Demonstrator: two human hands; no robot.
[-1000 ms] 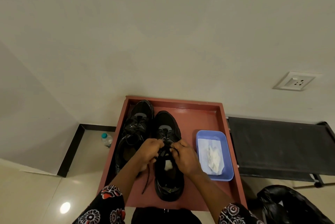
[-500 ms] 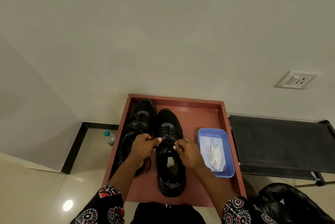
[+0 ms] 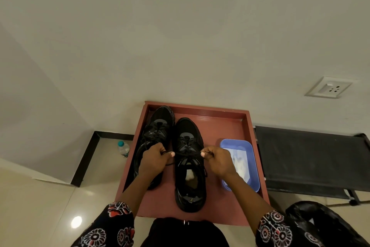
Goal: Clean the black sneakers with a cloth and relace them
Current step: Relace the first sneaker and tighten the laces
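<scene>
A: Nearest the camera?
B: Two forearms in black floral sleeves (image 3: 112,224) reaching out over a reddish-brown tray-topped table (image 3: 230,126). A black plastic bag (image 3: 324,220) sits low right on the floor.

A: Hands?
B: Set apart, one each side of the right-hand black sneaker (image 3: 189,166). Left hand (image 3: 154,158) has its fingers curled, pinching one end of the black lace (image 3: 187,153). Right hand (image 3: 217,159) is likewise curled, pinching the other end. The lace runs taut between them across the tongue.

A: The shoe itself?
B: Flat on the tray, toe pointing away, heel toward the person. Something white is stuffed inside its opening; I can't tell what it is.

A: Its pair?
B: The other black sneaker (image 3: 158,126) lies just beside it on the left, toe also away and set slightly farther back. The left wrist covers its rear half.

A: The cloth?
B: A white cloth (image 3: 240,161) lies in a blue plastic basin (image 3: 253,158) on the tray's right side, partly behind the right hand.

A: Farther out?
B: A small water bottle (image 3: 123,148) stands on the floor left of the tray. A dark cot-like frame (image 3: 308,156) is on the right. Behind it all is a plain wall with a white socket plate (image 3: 328,87).
</scene>
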